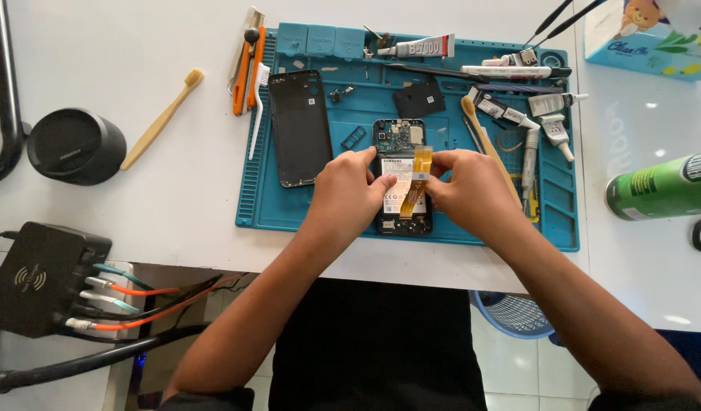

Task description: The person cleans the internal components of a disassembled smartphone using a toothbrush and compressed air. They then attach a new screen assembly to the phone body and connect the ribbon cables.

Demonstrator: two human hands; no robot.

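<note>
An opened smartphone [400, 137] lies on a blue repair mat [289, 205], its circuit board and battery exposed. An orange flex ribbon [420, 164] runs down over the battery. My left hand [349, 190] rests on the phone's left side, fingertips on the battery next to the ribbon. From the right, my right hand [468, 189] pinches the ribbon near its middle. The phone's black back cover [298, 125] lies separately on the mat to the left.
Glue tubes [419, 49], tweezers, a small black plate [419, 99] and tools crowd the mat's top and right. Orange cutters [247, 68], a white brush and a bamboo toothbrush [161, 118] lie left. A black speaker [75, 144], charger hub [38, 278], green can [659, 186] and tissue box [651, 34] surround it.
</note>
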